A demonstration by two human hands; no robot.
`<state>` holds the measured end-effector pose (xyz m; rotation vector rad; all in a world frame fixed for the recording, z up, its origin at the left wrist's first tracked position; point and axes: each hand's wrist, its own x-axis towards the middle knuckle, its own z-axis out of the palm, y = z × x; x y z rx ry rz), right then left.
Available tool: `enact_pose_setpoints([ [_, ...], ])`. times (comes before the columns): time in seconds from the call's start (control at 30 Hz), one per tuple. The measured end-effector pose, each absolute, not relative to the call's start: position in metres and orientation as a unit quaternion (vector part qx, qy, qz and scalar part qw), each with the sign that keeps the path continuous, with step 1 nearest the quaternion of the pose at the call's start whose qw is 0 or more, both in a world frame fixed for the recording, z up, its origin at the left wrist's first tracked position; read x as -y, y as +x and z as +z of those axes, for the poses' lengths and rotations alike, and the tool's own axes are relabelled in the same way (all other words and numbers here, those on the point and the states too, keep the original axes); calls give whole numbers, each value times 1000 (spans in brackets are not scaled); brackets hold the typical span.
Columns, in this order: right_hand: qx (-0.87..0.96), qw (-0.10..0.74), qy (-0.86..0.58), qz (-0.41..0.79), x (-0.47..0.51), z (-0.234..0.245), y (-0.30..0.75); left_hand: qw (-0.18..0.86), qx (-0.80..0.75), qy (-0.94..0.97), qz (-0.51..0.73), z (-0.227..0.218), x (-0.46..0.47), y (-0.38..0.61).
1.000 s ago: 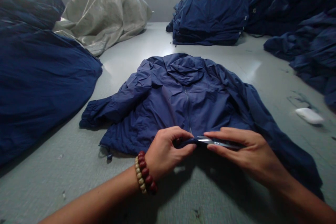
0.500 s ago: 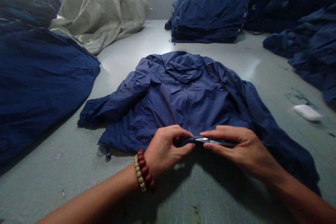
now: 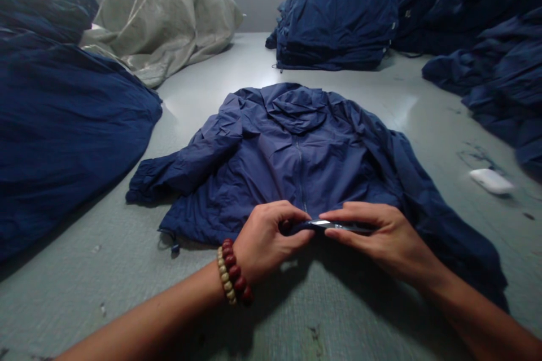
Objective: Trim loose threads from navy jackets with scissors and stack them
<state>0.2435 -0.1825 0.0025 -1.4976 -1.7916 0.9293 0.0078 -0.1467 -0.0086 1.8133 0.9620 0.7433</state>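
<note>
A navy hooded zip jacket [image 3: 296,163] lies spread on the table, wrinkled, with its hood at the far side and one sleeve out to the left. My left hand [image 3: 271,231] pinches the jacket's bottom hem near the zipper's lower end. Small metal scissors [image 3: 339,226] sit in my right hand [image 3: 376,234], with their blades lying against the pinched hem. The blade tips are hidden by the fabric and my fingers. A beaded bracelet [image 3: 231,273] circles my left wrist.
A large navy garment heap [image 3: 63,141] lies at the left, and a grey plastic sack [image 3: 161,22] sits behind it. Stacked navy jackets [image 3: 334,22] and more piles [image 3: 486,67] line the far and right sides. A small white object [image 3: 491,181] lies on the grey table [image 3: 271,304].
My right hand and the scissors have shifted slightly left, closer to my left hand. The left hand still holds the hem.
</note>
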Motion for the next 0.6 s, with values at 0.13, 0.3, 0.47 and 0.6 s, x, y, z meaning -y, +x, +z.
enact_pose_setpoints([
  [0.13, 644, 343, -570, 379, 184, 5, 242, 468, -390, 733, 303, -8, 147, 9],
  [0.3, 512, 431, -593, 448, 184, 6, 244, 467, -395, 729, 306, -8, 147, 9],
  [0.47, 548, 429, -582, 421, 181, 1, 248, 471, -382, 732, 310, -6, 147, 6],
  [0.6, 612, 397, -584, 356, 182, 3, 246, 502, -382, 710, 314, -2, 149, 5],
])
